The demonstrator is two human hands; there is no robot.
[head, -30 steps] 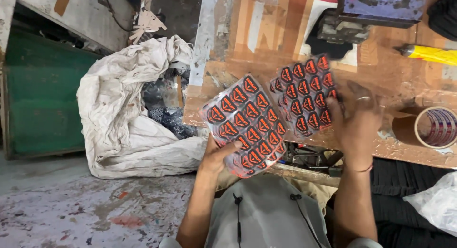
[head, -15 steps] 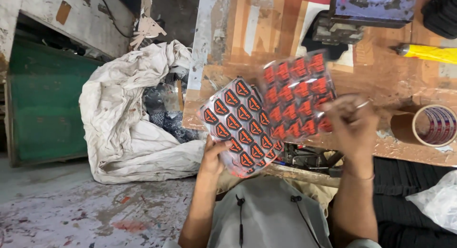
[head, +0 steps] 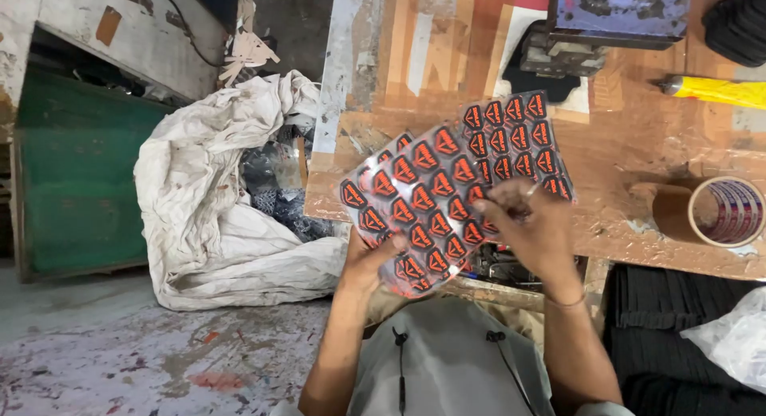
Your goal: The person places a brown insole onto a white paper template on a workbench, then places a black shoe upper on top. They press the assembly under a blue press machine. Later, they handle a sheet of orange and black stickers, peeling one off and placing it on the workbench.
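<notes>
Sheets (head: 447,201) overlapped, perhaps between fingers (head: 511,202).

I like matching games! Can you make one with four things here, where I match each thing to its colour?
Things:
1. tape roll
2. sack
3. tube
4. badges on the sheet held by the left hand and right hand

Colours:
A. yellow
B. orange on black
C. off-white
D. brown, with a clear wound band

Pairs: 1-D, 2-C, 3-A, 4-B
</notes>
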